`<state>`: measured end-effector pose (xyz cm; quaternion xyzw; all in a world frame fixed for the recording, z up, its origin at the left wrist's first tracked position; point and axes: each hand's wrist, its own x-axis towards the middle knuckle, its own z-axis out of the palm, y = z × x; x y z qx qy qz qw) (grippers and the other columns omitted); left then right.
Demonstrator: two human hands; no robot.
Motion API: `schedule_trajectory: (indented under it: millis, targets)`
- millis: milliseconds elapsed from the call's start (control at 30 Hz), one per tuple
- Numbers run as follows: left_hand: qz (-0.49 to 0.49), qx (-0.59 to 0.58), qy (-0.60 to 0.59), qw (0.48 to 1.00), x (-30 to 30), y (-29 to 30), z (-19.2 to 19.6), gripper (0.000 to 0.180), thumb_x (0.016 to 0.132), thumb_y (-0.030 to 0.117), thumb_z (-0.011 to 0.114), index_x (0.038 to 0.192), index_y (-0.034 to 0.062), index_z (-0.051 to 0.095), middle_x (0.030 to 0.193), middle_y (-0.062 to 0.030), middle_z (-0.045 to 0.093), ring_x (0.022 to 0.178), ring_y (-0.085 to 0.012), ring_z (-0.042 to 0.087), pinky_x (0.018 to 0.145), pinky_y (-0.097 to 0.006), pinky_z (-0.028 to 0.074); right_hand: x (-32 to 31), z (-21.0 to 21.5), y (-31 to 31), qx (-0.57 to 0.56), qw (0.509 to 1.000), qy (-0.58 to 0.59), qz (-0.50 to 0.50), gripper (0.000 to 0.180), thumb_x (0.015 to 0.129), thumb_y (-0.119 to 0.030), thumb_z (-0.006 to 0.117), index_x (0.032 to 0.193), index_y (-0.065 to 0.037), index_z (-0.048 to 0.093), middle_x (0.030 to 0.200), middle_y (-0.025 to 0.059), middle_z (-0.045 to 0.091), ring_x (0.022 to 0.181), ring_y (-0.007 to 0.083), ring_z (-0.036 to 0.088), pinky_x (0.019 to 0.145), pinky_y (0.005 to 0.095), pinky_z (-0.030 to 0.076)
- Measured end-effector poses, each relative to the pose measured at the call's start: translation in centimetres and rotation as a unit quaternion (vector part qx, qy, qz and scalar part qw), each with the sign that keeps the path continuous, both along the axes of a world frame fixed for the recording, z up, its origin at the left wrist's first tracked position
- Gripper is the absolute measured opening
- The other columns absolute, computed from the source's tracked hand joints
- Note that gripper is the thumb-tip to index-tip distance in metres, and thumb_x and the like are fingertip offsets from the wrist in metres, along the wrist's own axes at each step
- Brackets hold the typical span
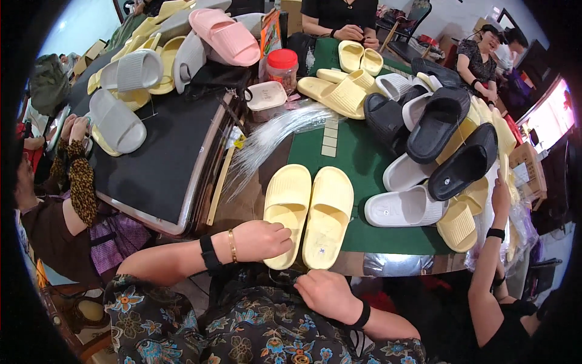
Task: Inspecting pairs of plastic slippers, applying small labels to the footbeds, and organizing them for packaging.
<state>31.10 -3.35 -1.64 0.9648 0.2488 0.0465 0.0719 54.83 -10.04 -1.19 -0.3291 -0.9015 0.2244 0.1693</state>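
Two pale yellow slippers lie side by side at the table's near edge, toes pointing away: a left slipper (286, 188) and a right slipper (330, 194). My left hand (262, 240) rests over the heel half of the left one, its fingers curled closed. Just below the right slipper's heel, at the table edge, is my right hand (327, 295), also with bent fingers. Whatever either hand pinches is hidden or too fine to make out. A bundle of clear thin strands (273, 136) fans out beyond the slippers.
Piled black, white and yellow slippers (439, 124) fill the right side, where a co-worker's arm (494, 224) reaches in. More slippers (136, 70) cover the black table (163, 176) at left, beside another worker. A red-lidded jar (282, 68) and white-lidded tub (267, 97) stand ahead.
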Motion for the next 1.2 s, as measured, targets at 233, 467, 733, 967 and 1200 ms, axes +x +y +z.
schedule_trajectory:
  millis: [233,467,733,967,1200]
  targets:
    - [0.023,0.090,-0.020,0.995,-0.3,0.7,-1.4,0.013,0.073,0.013,0.059,0.083,0.0054,0.055,0.084,-0.0059,0.053,0.077,-0.0190,0.059,0.065,-0.029,0.054,-1.2,-0.9,-0.6,-0.017,0.998,0.013,0.054,0.018,0.082,-0.019,0.066,0.070,-0.008,0.057,0.065,0.0064,0.054,0.062,0.0240,0.059,0.055,0.0351,0.048]
    - [0.119,0.125,-0.084,0.981,0.1,1.2,-1.0,0.037,0.076,0.014,0.057,0.111,0.0034,0.060,0.107,-0.0088,0.057,0.094,-0.0201,0.060,0.074,-0.030,0.054,-0.3,-0.9,4.1,0.017,0.993,0.002,-0.113,0.021,0.085,-0.018,0.060,0.067,-0.007,0.056,0.063,0.0117,0.059,0.056,0.0299,0.061,0.051,0.0405,0.050]
    - [0.103,0.014,-0.095,0.990,1.3,-1.0,-1.3,0.039,0.079,0.013,0.055,0.117,0.0055,0.057,0.108,-0.0085,0.057,0.093,-0.0223,0.059,0.077,-0.033,0.051,0.2,-1.6,7.3,0.033,0.982,-0.008,-0.187,0.019,0.086,-0.018,0.059,0.073,-0.004,0.060,0.070,0.0144,0.063,0.064,0.0311,0.064,0.057,0.0412,0.052]
    - [0.309,0.028,-0.293,0.904,0.7,2.1,0.1,0.009,0.082,0.007,0.063,0.090,0.0028,0.063,0.077,-0.0129,0.062,0.068,-0.0294,0.061,0.061,-0.037,0.050,0.6,-0.6,8.2,0.023,0.968,0.109,-0.225,0.015,0.084,-0.014,0.062,0.096,-0.006,0.063,0.079,0.0135,0.065,0.068,0.0308,0.065,0.058,0.0392,0.053]
    - [0.442,-0.074,-0.131,0.884,-2.3,9.5,0.0,0.026,0.086,0.021,0.059,0.080,-0.0029,0.066,0.076,-0.0224,0.065,0.073,-0.0382,0.064,0.067,-0.045,0.051,3.3,0.0,14.0,0.037,0.943,0.100,-0.316,0.017,0.084,-0.013,0.061,0.097,-0.003,0.063,0.087,0.0167,0.066,0.077,0.0340,0.064,0.067,0.0419,0.052]
